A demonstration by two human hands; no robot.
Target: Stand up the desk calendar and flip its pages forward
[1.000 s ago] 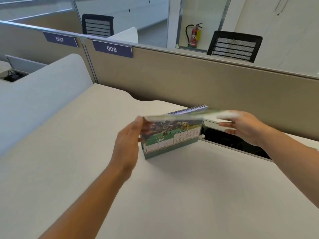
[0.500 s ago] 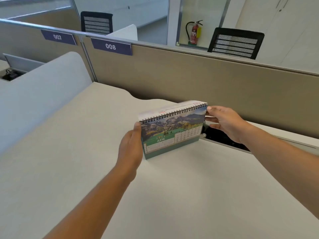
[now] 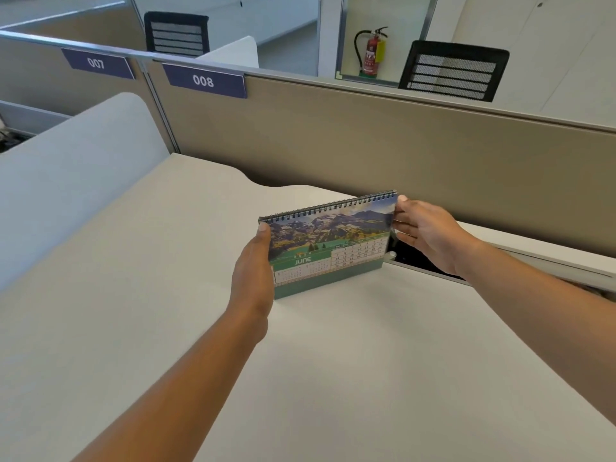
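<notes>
Calendar stands upright on the desk, showing June; left hand grips its left edge, right hand pinches its top right corner.

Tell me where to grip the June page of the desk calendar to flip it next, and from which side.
Pinch the June page at its free right edge, just under the spiral binding, coming in from the right where the right hand already sits. The page hinges on the top coil, so lift it up and over. The left hand steadies the other end.
</notes>
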